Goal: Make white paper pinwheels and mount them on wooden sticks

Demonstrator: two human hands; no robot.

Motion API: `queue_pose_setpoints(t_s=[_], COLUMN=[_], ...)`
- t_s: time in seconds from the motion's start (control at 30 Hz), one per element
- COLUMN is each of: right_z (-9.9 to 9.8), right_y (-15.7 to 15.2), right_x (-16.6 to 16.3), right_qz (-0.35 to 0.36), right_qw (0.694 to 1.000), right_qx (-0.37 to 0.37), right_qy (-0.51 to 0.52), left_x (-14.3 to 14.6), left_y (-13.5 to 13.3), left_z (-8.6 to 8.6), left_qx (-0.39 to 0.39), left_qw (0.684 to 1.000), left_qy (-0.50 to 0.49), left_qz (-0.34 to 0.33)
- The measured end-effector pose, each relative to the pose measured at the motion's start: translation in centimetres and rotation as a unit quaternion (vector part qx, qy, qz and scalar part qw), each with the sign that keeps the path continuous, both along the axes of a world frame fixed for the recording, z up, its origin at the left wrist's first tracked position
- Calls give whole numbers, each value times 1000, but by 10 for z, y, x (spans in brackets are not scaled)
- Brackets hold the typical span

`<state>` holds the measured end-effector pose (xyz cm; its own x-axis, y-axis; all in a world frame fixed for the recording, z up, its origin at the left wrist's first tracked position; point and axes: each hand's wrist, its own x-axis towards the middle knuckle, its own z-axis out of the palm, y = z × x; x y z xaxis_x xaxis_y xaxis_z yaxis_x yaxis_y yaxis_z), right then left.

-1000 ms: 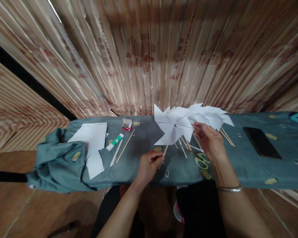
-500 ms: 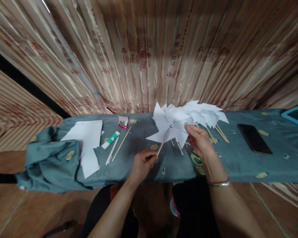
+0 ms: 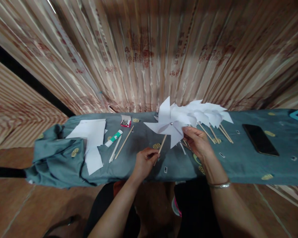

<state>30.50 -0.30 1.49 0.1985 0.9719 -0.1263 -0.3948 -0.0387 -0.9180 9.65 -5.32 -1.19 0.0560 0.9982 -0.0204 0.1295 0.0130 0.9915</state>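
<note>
A white paper pinwheel (image 3: 165, 128) with a silver pin at its centre is held up, tilted, over the cloth. My left hand (image 3: 144, 162) is closed around its wooden stick, low down. At the right side of the wheel, my right hand (image 3: 197, 141) has thumb and fingers pinched at the edge of a paper blade. Several finished-looking pinwheels (image 3: 211, 115) lie overlapping just behind, their sticks pointing toward me. Scissors with a green handle (image 3: 196, 159) are partly hidden by my right hand, near thin paper strips.
On the grey-green cloth (image 3: 129, 172) to the left lie white paper sheets (image 3: 95, 132), a glue stick (image 3: 113, 138), a white pen (image 3: 115, 149), a loose wooden stick (image 3: 124, 142) and a small box of pins (image 3: 125, 121). A black phone (image 3: 260, 139) rests at right. A curtain (image 3: 144, 59) hangs behind.
The pinwheel's paper blades have turned on the pin, so different points now face up and down. Both hands keep nearly the same places. The view has shifted slightly.
</note>
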Motion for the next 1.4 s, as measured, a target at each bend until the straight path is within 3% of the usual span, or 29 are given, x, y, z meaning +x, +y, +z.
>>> queue_pose_setpoints(t_s=[0.47, 0.67, 0.83, 1.13, 1.4], right_z=[5, 8, 11, 9, 2], right_y=[-10, -13, -13, -1, -3], right_x=[-23, -26, -6, 22, -2], right_qz=[66, 91, 34, -111, -110], right_qw=[997, 992, 997, 993, 993], right_qx=[-24, -14, -18, 49, 36], right_qy=[-18, -80, -61, -5, 11], left_x=[0, 0, -3, -4, -3], left_y=[2, 2, 2, 2, 5], left_z=[-5, -4, -2, 2, 2], left_qx=[20, 16, 16, 8, -42], left_qw=[1000, 1000, 1000, 999, 994], left_qy=[8, 2, -1, -31, -99], left_qz=[12, 13, 16, 23, 22])
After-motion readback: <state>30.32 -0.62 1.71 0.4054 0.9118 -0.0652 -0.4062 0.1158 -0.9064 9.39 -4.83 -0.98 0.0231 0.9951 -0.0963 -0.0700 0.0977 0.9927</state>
